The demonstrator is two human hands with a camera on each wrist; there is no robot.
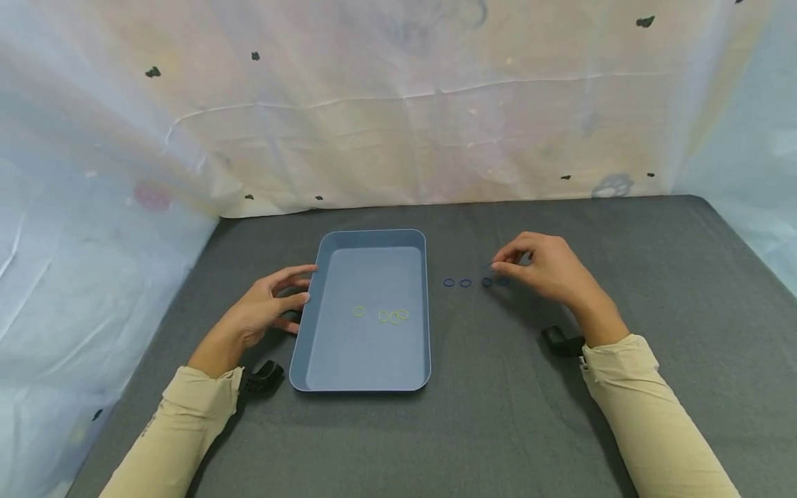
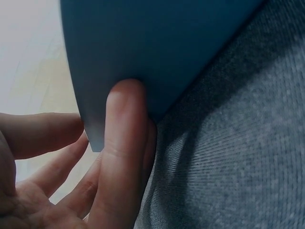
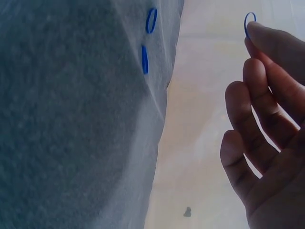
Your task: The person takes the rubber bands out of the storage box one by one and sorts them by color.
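Note:
My right hand (image 1: 548, 266) is over the table, right of the tray. Its thumb and index finger pinch a small blue rubber band (image 3: 246, 25), while the other fingers curl loosely below. Several more blue rubber bands (image 1: 465, 283) lie in a row on the table under and left of this hand. At the tray's left side, my left hand (image 1: 261, 308) touches the wall with its fingers spread. One finger (image 2: 125, 129) lies along the outer wall, and another meets the rim. Inside the blue tray (image 1: 361, 366) are several small yellow-green rubber bands (image 1: 383, 316).
Dark grey cloth (image 1: 498, 429) covers the table. A pale sheet (image 1: 398, 152) hangs along its far edge, with more sheeting at both sides. Black straps (image 1: 264, 377) are at both wrists, near the sleeve cuffs.

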